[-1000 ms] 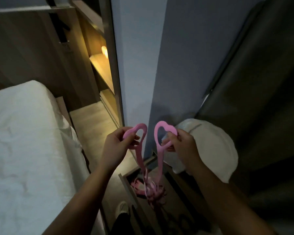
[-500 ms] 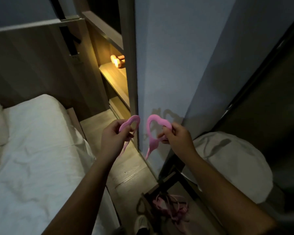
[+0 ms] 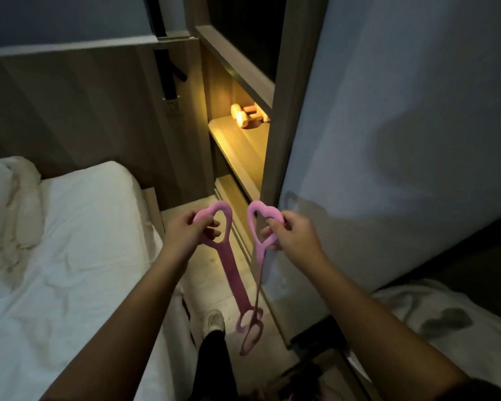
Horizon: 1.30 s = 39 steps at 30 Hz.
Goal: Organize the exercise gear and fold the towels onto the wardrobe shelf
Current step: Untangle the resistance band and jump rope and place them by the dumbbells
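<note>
A pink rubber resistance band with heart-shaped loops hangs between my hands. My left hand grips one end loop and my right hand pinches the other; the middle dangles down above the floor. Ahead, a lit wardrobe shelf holds two small dumbbells lying side by side. A white towel lies rumpled at the lower right.
A bed with a white sheet fills the left. The grey wardrobe door stands to the right of the shelves. A narrow strip of wooden floor runs between them, with my foot on it.
The view has lifted toward the wardrobe, so the lit shelf and dumbbells show. My hands raised the band; its tangled middle came up out of the low box and now hangs straight.
</note>
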### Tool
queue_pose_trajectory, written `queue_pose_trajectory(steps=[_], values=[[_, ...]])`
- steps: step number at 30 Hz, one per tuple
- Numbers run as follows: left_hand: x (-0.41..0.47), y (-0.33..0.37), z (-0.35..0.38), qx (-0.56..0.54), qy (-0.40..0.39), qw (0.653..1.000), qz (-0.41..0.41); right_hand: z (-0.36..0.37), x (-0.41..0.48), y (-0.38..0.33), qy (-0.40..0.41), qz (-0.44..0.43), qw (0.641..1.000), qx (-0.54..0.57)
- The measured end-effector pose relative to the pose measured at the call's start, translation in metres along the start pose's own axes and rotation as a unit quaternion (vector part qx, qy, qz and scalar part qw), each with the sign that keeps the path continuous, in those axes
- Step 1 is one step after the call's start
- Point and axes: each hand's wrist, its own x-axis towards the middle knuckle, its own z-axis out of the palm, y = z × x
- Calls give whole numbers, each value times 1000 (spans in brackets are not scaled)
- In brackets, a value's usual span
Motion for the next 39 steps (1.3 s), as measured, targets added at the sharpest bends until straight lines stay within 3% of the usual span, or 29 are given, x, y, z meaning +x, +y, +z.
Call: queue_pose_trajectory(steps=[11,30,34,39], values=[[198,36,-45,97,-94,991,9,69,167,-39,29,28,998,39],[456,61,-72,71,-85,994,1,108,400,-35,57,82,994,48],[502,69,-65,57,-127,990,9,114,433,-32,87,95,989,67],[568,59,-55,94,-234,966,55,124,470,-16,122,117,982,85]])
